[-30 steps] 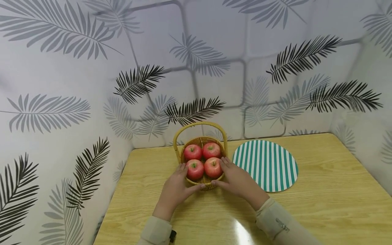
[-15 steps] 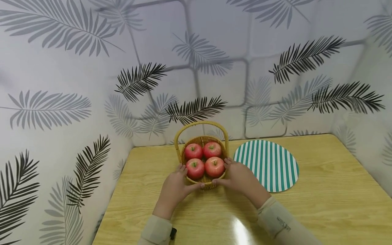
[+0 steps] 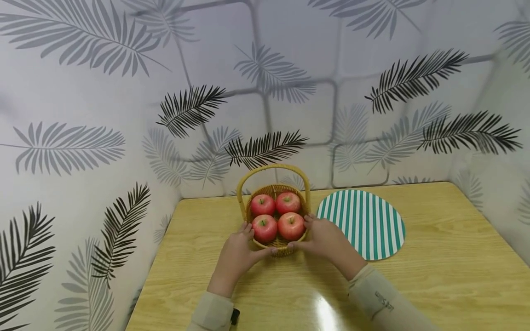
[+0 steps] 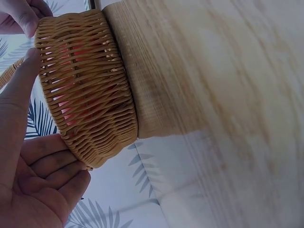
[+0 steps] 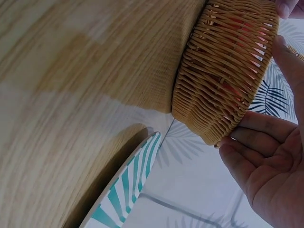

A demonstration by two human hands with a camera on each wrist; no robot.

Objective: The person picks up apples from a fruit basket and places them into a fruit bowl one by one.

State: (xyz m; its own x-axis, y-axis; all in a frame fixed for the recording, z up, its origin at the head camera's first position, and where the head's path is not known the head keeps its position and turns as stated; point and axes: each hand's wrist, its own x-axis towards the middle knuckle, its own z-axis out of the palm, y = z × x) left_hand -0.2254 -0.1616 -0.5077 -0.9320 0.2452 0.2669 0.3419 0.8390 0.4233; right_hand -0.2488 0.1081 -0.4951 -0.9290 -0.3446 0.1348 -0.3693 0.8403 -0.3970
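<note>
A wicker basket (image 3: 283,251) with a tall arched handle stands near the back of the table, holding several red apples (image 3: 265,228). My left hand (image 3: 235,258) grips its left side, with the thumb at the front rim and the fingers around the side wall. On the opposite side my right hand (image 3: 331,243) holds it the same way, and the two thumb tips come close together at the front. In the left wrist view the woven wall (image 4: 88,90) sits between thumb and fingers. The right wrist view shows the basket's base (image 5: 183,90) at the tabletop.
Right of the basket lies a rounded board (image 3: 360,225) with green and white stripes, close to my right hand. The wooden table (image 3: 447,239) meets a wall (image 3: 290,55) with a leaf pattern directly behind the basket.
The head view has shifted very slightly. My right fingers have slid a little outward from the front right apple to the basket's rim; the basket stays in place.
</note>
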